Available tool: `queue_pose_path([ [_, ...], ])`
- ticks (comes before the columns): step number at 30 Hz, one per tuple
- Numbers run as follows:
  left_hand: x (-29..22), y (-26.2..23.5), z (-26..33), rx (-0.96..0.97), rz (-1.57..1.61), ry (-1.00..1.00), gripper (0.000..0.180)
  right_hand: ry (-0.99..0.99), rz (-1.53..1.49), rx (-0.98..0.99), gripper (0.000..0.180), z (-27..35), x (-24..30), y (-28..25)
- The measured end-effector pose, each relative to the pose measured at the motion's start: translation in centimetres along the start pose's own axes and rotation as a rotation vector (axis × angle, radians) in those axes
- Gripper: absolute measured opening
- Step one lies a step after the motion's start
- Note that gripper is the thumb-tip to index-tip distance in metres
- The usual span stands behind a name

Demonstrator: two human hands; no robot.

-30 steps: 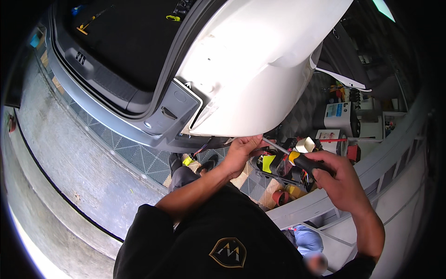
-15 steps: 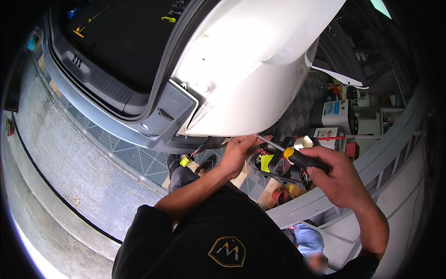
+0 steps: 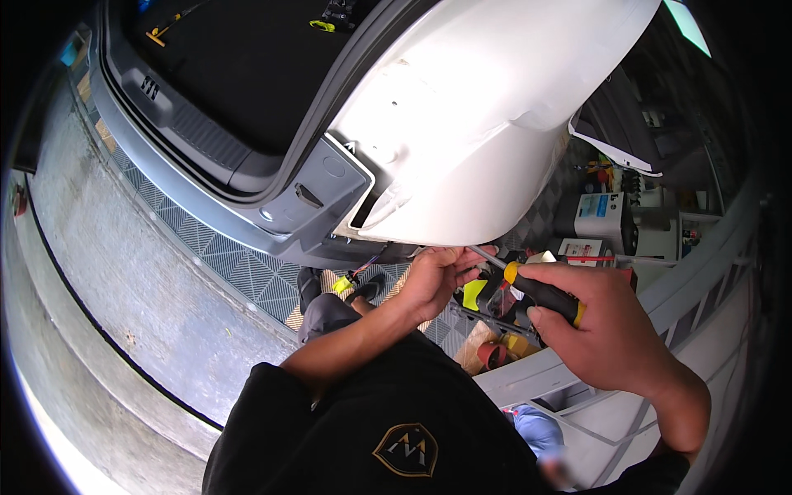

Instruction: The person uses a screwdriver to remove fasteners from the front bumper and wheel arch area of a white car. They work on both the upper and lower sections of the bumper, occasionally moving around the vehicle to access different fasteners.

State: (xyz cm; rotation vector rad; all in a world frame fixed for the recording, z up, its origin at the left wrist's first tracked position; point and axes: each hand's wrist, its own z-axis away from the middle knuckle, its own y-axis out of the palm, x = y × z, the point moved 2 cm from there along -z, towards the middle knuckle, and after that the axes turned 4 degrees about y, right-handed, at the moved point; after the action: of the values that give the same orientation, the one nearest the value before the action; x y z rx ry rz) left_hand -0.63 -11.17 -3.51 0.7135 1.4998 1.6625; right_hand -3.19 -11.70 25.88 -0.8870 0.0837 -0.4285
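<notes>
A screwdriver with a black and yellow handle (image 3: 540,293) is in my right hand (image 3: 606,318), the fingers wrapped round the grip. Its metal shaft (image 3: 488,256) points up and left to the lower edge of a white car body panel (image 3: 470,177), where the tip is hidden. My left hand (image 3: 437,280) is beside the shaft at that same edge, its fingers curled and partly behind one another. Whatever they pinch is too small or hidden to make out. A wire with a yellow-green connector (image 3: 342,284) hangs below the car, left of my left hand.
The car's open trunk (image 3: 223,82) lies to the left, with a yellow-handled tool (image 3: 165,29) in it. Boxes (image 3: 601,216) and a cart of tools (image 3: 487,301) stand at the right. Past the grey railing (image 3: 528,379), a person in blue (image 3: 538,431) shows.
The car has shifted rightward in the picture as the view moved. My right hand and the screwdriver handle sit slightly lower; the shaft still points at the panel's lower edge.
</notes>
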Motion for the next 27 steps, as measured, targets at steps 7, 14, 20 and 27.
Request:
queue_pose_path([
  [7,0.1,-0.1,-0.3,-0.014,0.064,-0.023,0.032,-0.125,-0.142,-0.106,0.043,-0.4,-0.9,0.0],
  [14,0.8,-0.7,-0.9,-0.033,0.100,0.004,0.029,0.511,-0.379,0.202,0.047,-1.3,1.1,-2.5],
  [20,1.2,-1.4,-0.9,0.026,0.217,0.010,0.025,-0.234,0.381,0.012,0.046,-0.9,0.1,-0.9],
  [27,2.3,-2.0,-1.1,0.080,0.172,0.021,0.029,-0.214,0.406,0.046,0.045,-0.2,-0.2,0.2],
])
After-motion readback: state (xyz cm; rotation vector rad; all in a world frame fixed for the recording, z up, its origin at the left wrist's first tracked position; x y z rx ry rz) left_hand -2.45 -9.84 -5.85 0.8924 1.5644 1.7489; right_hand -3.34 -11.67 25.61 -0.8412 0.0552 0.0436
